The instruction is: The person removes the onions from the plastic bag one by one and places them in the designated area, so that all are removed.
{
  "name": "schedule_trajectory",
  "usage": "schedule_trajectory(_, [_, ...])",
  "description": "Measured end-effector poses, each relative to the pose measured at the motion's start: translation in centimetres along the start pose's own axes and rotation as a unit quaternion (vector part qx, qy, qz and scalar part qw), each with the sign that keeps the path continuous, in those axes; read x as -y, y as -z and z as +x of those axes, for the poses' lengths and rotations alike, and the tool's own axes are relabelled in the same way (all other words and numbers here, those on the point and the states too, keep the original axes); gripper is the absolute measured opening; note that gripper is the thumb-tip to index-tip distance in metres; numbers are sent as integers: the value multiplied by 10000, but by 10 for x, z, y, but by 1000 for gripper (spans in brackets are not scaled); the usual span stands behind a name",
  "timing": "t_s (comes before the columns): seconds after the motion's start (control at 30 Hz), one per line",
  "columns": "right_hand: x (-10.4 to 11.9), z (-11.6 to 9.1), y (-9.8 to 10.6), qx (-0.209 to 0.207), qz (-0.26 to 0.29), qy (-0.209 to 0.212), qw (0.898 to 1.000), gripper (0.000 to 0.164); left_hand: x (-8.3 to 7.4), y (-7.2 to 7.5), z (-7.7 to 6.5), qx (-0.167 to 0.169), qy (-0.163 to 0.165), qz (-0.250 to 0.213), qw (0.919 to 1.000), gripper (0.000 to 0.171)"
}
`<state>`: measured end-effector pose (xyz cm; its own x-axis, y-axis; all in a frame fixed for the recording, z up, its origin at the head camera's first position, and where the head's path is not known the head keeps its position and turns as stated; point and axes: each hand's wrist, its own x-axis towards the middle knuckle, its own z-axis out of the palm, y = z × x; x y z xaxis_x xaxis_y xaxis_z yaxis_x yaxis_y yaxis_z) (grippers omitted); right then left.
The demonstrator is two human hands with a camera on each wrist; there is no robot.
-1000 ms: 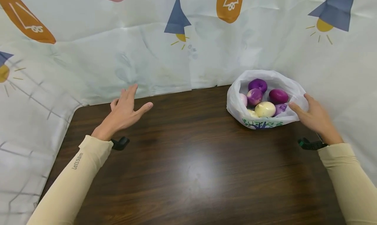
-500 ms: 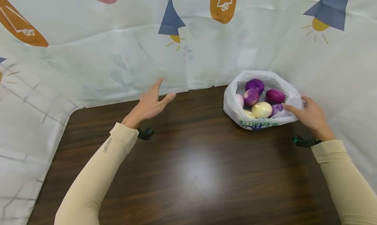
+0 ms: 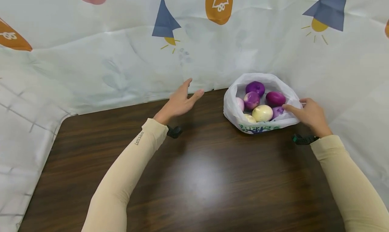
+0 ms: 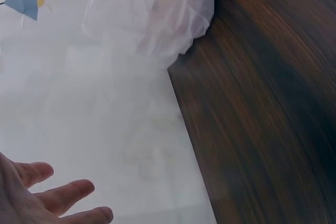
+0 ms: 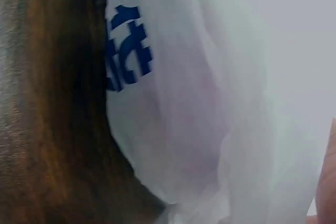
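A white plastic bag (image 3: 232, 105) with green and blue print stands with its mouth wide at the back right of the table. Inside lie several glossy, egg-shaped pieces: purple ones such as the magenta piece (image 3: 275, 99), and pale yellow ones such as the cream piece (image 3: 262, 113). My right hand (image 3: 310, 113) pinches the bag's right rim, its thumb over the inner side. To the bag's left, my left hand (image 3: 179, 102) hovers with fingers spread and holds nothing. In the left wrist view, the fingers (image 4: 65, 195) are apart from the bag (image 4: 157, 14).
The dark wooden table (image 3: 200, 191) runs back to a white patterned curtain (image 3: 127, 56), which also hangs along the left and right sides. Black bands sit on both wrists, including the left wristband (image 3: 174, 132).
My left hand has travelled right across the table toward the bag, fingers still spread. The right hand stays at the bag's rim, its thumb slightly farther in. The head view has turned slightly right.
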<state>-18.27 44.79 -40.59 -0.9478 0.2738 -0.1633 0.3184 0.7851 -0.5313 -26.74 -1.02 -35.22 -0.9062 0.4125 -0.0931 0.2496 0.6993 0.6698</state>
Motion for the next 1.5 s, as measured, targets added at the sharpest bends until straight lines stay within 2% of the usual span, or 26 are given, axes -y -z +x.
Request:
schedule_trajectory(0.4, [8,6,9,111,-342,-27,9993,86,-32,-18,32,147,-10,31,9999,99])
schedule_trajectory(0.63, [5,8,13,286,6,-92,9995,74,-52,-35,57,399,-87,-474,9980,95])
schedule_trajectory(0.83, [-1,7,15,485,375,-186,9979,73,-65,-55,77,834,227,-752,9934,93])
schedule_trajectory(0.93, [-2,7,16,545,503,-204,9970,73,-70,-64,85,920,286,-1147,9887,91])
schedule_trajectory(1.07, [-2,6,16,676,772,-229,9945,72,-72,-74,92,974,250,-1860,9774,85])
schedule_trajectory(1.17, [-2,6,17,756,944,-240,9924,70,-72,-79,95,1005,188,-2174,9707,80])
schedule_trajectory(1.33, [-1,6,19,815,1075,-205,9907,68,-70,-75,94,1066,166,-2526,9615,75])
schedule_trajectory(1.5, [-1,5,18,905,1214,-138,9884,66,-65,-71,89,1194,223,-2939,9481,71])
